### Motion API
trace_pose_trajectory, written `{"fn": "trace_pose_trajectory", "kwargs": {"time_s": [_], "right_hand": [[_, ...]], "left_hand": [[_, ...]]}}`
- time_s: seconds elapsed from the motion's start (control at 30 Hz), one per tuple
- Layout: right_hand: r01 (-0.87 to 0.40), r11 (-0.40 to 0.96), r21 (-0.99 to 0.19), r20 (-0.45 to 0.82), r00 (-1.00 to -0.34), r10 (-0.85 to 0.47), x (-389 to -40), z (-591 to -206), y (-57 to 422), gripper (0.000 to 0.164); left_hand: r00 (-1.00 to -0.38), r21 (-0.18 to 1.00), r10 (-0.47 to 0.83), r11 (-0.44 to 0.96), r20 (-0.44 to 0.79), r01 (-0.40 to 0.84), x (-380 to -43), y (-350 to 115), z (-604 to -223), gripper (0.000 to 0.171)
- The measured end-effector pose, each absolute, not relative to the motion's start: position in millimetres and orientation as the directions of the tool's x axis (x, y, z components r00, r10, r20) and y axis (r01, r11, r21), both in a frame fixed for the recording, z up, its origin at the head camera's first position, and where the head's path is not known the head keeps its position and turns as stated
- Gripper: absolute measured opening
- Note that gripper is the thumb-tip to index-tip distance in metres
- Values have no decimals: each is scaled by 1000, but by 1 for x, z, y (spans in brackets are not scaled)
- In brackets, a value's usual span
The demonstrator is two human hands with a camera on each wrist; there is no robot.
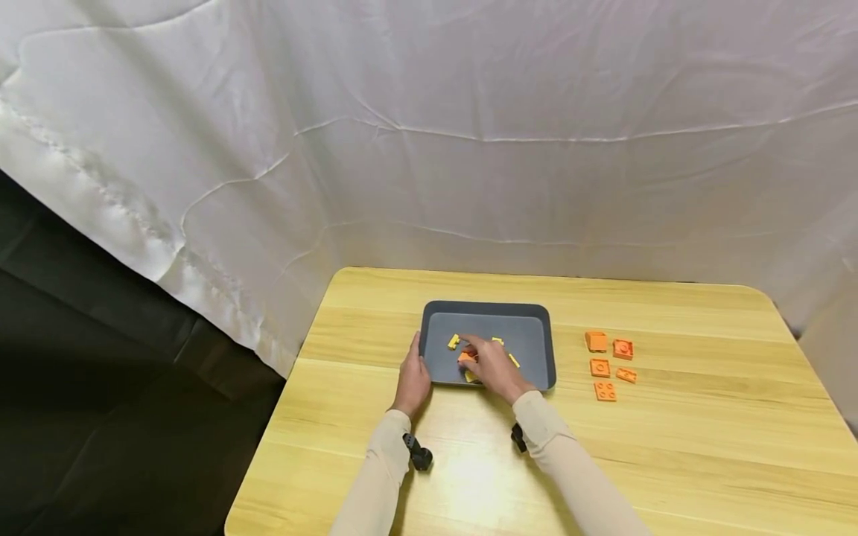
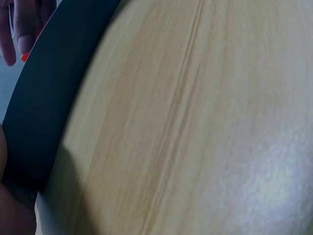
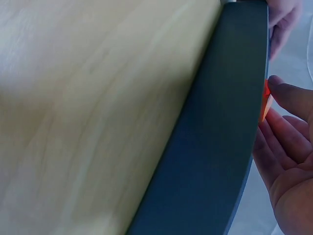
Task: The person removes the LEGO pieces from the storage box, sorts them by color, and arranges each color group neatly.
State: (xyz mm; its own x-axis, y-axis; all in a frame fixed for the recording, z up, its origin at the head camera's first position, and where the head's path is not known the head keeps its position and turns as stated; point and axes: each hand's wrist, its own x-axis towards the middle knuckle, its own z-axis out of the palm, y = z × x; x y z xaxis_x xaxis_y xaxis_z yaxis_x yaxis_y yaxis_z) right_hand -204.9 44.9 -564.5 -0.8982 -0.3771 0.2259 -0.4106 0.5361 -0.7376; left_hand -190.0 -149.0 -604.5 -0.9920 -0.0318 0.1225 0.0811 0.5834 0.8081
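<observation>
A dark grey tray (image 1: 552,353) lies on the wooden table. My left hand (image 1: 412,381) rests along the outside of its left wall, fingers extended. Reaching over the front wall, my right hand (image 1: 497,370) pinches an orange toy brick (image 1: 465,358) between thumb and fingers. In the right wrist view, the thumb lies on that orange brick (image 3: 265,104), which the tray wall (image 3: 210,122) partly hides. Small yellow bricks lie in the tray: one (image 1: 453,342) left of the right hand, another (image 1: 514,360) to its right, and one (image 1: 471,377) close under the fingers.
Several orange bricks lie apart on the table right of the tray, among them a sloped one (image 1: 596,341) and a four-stud one (image 1: 605,391). A pale curtain (image 1: 509,193) hangs behind the table (image 1: 704,417), and dark cloth (image 1: 100,387) hangs on the left.
</observation>
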Motion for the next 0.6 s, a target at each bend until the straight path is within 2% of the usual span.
{"fn": "trace_pose_trajectory", "kwargs": {"time_s": [0.6], "right_hand": [[-392,541,-744,246,-914,-323,-204,-561,74,41]], "left_hand": [[-995,817,-60,576,81,32,-191,-147,-601,54]]}}
